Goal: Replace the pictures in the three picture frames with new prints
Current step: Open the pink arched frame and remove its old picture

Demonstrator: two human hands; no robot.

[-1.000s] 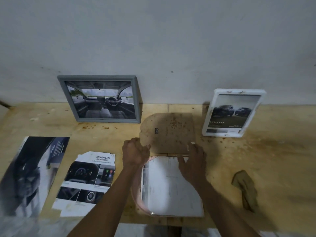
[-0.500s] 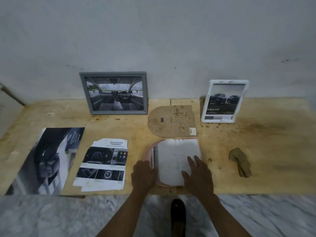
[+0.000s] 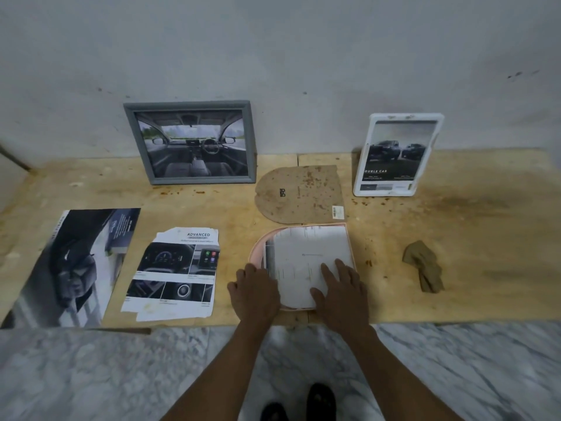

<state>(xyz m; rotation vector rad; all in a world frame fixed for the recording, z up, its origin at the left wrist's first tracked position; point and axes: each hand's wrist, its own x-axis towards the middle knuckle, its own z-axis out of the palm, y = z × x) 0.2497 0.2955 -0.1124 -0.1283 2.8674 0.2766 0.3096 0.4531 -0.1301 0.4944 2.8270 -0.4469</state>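
Pink arched frame (image 3: 258, 253) lies face-down, white print (image 3: 306, 256) apparently laid inside it.

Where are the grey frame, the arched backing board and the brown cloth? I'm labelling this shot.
grey frame (image 3: 138, 138): head view, left rail.
arched backing board (image 3: 306, 205): head view, its flat middle.
brown cloth (image 3: 423, 265): head view, centre folds.
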